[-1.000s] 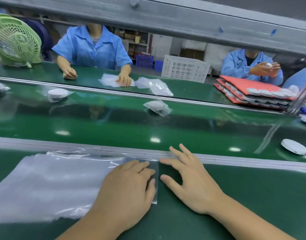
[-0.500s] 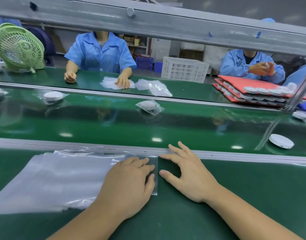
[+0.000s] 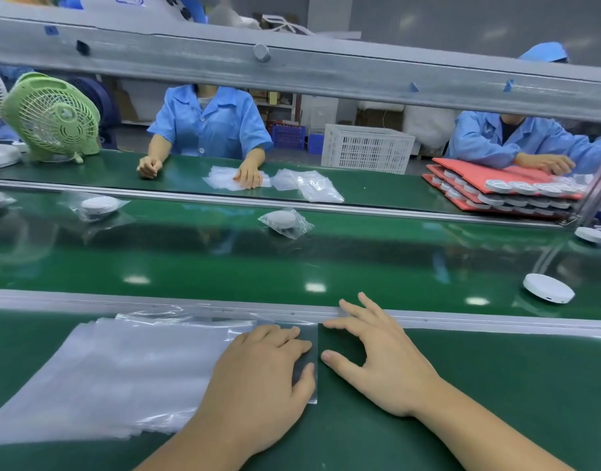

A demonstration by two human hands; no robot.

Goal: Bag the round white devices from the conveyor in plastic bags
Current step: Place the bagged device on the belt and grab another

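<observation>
Pressing flat w/ left hand [image 3: 258, 379] on rt end of stack of clear flat plastic bags [image 3: 122, 372]: fingers relaxed, laid on top bag, thumb at its rt edge, gripping nothing. Resting right hand [image 3: 384, 365] on dark green worktop [image 3: 496, 396] just beside that edge: fingers spread and released, tips down on the mat, holding nothing, index tip close to grey metal rail [image 3: 479, 323] btwn worktop and glossy green conveyor belt [image 3: 292, 266].

On belt, far rt, well apart from both hands: unbagged round white device [image 3: 548, 287], lying flat. Further back at rt edge: second bare white disc [image 3: 593, 235]. Mid-belt: bagged white device [image 3: 282, 222]; at left, another bagged one [image 3: 98, 205].

Across the belt: two people in blue coats, hands on far worktop near loose clear bags [image 3: 305, 185]. At rt, red foam trays [image 3: 489, 178] stacked w/ white discs. At left, pale green desk fan [image 3: 52, 117]; behind, white slatted plastic crate [image 3: 367, 147].
</observation>
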